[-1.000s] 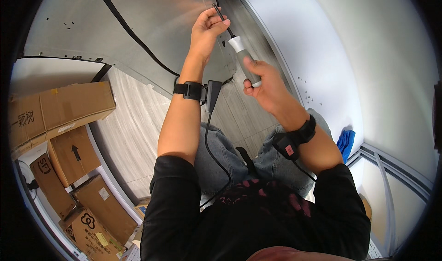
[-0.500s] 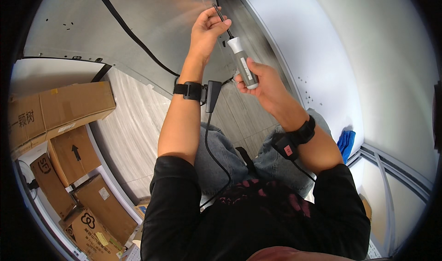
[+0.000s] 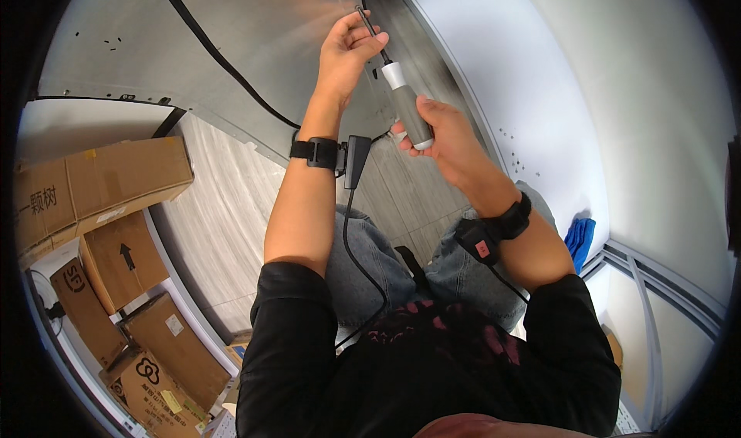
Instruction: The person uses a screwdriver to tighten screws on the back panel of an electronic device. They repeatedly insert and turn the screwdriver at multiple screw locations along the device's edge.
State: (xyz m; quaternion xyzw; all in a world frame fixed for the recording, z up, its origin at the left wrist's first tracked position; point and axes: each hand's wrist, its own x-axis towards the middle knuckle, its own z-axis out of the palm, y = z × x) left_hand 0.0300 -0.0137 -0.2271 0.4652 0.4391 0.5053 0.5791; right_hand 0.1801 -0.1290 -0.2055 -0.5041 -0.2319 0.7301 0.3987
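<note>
The screwdriver (image 3: 394, 74) has rolled in the right hand (image 3: 448, 135), its handle's pale strip turned out of sight.

Right thumb and fingers close around the lower handle; the left hand (image 3: 343, 56) pinches the shaft near the metal panel's (image 3: 255, 33) edge. Probably light, stiff, best gripped by its grey handle. Count: one screwdriver, two hands, two wrist straps (image 3: 316, 152).

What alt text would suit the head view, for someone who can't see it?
A grey-and-white screwdriver is held near a metal panel, its handle in the right-hand grip and its dark shaft in the left-hand grip. A black cable crosses the panel, and cardboard boxes sit at the left.
</note>
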